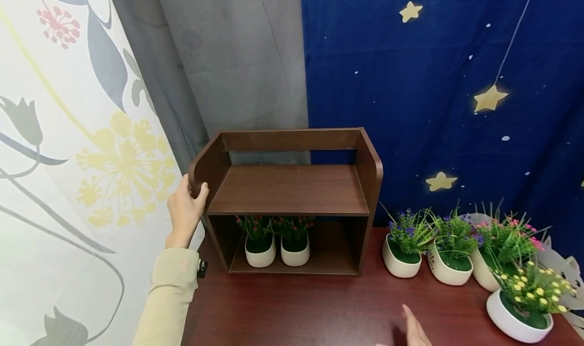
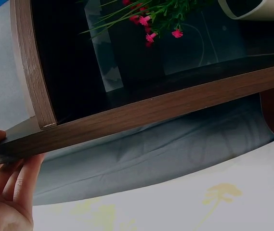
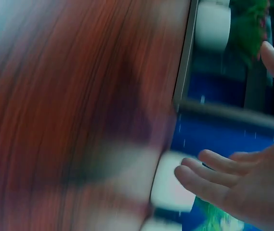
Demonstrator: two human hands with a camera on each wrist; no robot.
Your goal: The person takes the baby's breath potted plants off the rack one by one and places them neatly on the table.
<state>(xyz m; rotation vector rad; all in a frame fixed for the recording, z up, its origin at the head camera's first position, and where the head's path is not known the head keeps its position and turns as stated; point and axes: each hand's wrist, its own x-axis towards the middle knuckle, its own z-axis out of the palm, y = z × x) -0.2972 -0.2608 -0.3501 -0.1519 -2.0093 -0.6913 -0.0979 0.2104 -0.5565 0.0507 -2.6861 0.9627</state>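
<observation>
A dark brown two-tier wooden shelf [image 1: 288, 189] stands on the table. My left hand [image 1: 184, 209] grips the front edge of its left side panel near the top, the thumb on the inner face; in the left wrist view the fingers [image 2: 27, 180] lie along the outer face. Two white pots, one at the left [image 1: 260, 255] and one beside it [image 1: 295, 255], hold red-flowered plants on the lower level. My right hand [image 1: 414, 331] is at the bottom edge of the head view, apart from everything, fingers spread and holding nothing in the right wrist view.
Right of the shelf on the red-brown table [image 1: 292, 310] stand several potted plants: purple-flowered ones [image 1: 402, 257], a pink-flowered one [image 1: 506, 242] and a yellow-flowered one [image 1: 520, 325]. A grey cat-shaped object [image 1: 566, 272] is behind them. Curtains [image 1: 424, 108] hang behind and at the left.
</observation>
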